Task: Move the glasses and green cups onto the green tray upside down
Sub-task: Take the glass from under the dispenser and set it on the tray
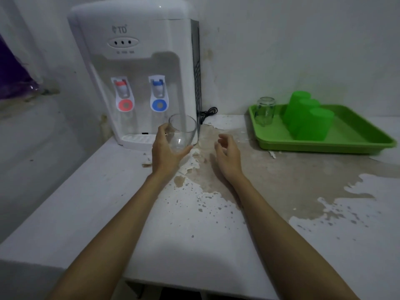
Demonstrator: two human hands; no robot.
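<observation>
My left hand [165, 153] grips a clear drinking glass [183, 131], held upright with its mouth up, just in front of the water dispenser. A short way to the right, my right hand [228, 153] hovers over the counter with its fingers loosely curled and nothing in it. At the right stands the green tray [355, 140]. On it, three green cups [308, 119] sit upside down in a row, and one clear glass [265, 111] stands upside down at the tray's back left corner.
A white water dispenser [138, 68] with a red and a blue tap stands against the wall at the back left, its black cord [207, 113] trailing behind. The white counter [194, 224] has peeling, stained paint in the middle. Its front edge is near me.
</observation>
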